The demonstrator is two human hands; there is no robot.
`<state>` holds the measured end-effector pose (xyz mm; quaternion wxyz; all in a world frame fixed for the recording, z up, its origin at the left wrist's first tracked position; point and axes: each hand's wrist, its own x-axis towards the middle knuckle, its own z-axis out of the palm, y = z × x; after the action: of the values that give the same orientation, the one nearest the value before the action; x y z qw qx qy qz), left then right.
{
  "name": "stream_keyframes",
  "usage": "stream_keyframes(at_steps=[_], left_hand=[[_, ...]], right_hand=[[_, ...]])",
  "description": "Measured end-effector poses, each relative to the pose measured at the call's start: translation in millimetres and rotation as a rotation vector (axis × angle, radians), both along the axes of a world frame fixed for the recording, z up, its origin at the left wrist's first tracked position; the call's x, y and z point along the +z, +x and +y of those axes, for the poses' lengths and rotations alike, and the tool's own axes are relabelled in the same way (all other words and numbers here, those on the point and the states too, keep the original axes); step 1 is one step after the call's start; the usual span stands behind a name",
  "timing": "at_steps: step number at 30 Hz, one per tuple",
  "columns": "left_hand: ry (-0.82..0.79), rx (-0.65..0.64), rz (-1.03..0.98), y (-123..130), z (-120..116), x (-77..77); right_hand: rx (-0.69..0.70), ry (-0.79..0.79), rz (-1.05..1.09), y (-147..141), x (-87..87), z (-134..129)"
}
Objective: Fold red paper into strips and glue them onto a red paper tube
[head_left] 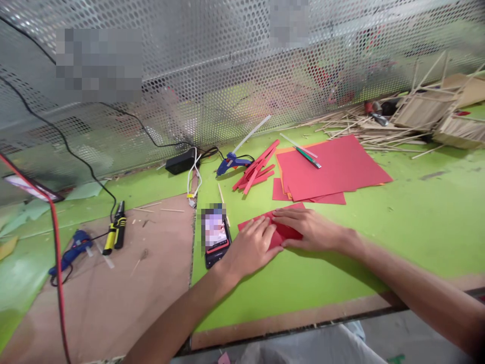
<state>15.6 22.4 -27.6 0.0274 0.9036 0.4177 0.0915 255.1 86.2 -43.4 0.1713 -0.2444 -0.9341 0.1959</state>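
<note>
Perforated grey metal screening spans the top of the frame point(227, 76), behind the bright green tabletop point(379, 242) that fills the centre and right. At the upper right lies a loose heap of thin, pale wooden sticks point(352, 124). Nearer the middle, large flat red paper sheets point(337, 167) overlap, with an orange edge showing underneath.

Just below the centre of the frame, under my hands, is a smaller red paper piece point(286, 232), possibly doubled over; my fingers cover too much to be sure. My left hand point(255, 242) lies across its left part and my right hand point(308, 227) across its right, fingertips nearly meeting. Each grip is a flattened press from above; whether my thumbs pinch the near edge, I cannot tell.

I judge it light, thin and slightly stiff, ready to take a crease, easy to dent and apt to slide on this smooth surface. It is best held by its outer edges, with fingers laid flat.

Left of my hands sits a black smartphone with a lit screen point(215, 235); above lie narrow red paper strips point(257, 172) and a blue plastic glue gun point(232, 163).
</note>
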Motion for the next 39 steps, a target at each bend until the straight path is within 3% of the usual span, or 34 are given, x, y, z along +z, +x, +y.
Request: stream_keyframes(at_steps=[3,8,17,23,26,29,33,37,39], left_hand=[[0.020,-0.065,0.017,-1.6,-0.5,0.6],[0.018,-0.056,0.041,-3.0,0.1,0.1],[0.213,-0.181,0.107,3.1,-9.9,-1.9],[0.261,-0.188,0.103,7.0,-11.0,0.2],[0.339,-0.204,0.049,2.4,-7.2,10.4],[0.464,-0.202,-0.157,-6.9,-2.6,27.5],[0.402,-0.169,-0.445,-16.2,0.2,46.0],[0.289,-0.144,-0.685,-14.6,-2.1,50.8],[0.210,-0.118,-0.781,-12.3,-3.4,50.9]], right_hand=[[0.019,-0.017,-0.006,2.4,1.9,1.1],[0.024,-0.018,-0.031,9.0,3.2,5.6],[0.081,0.198,0.080,0.6,-1.4,-0.7],[0.050,0.113,0.112,2.0,-0.9,1.8],[0.048,-0.016,0.170,3.1,7.1,3.5],[-0.049,-0.213,0.302,5.3,15.5,7.6],[-0.232,-0.503,0.431,7.9,17.0,14.9],[-0.045,-0.876,0.489,5.0,13.2,12.5],[0.037,-0.969,0.532,1.9,12.7,7.5]])
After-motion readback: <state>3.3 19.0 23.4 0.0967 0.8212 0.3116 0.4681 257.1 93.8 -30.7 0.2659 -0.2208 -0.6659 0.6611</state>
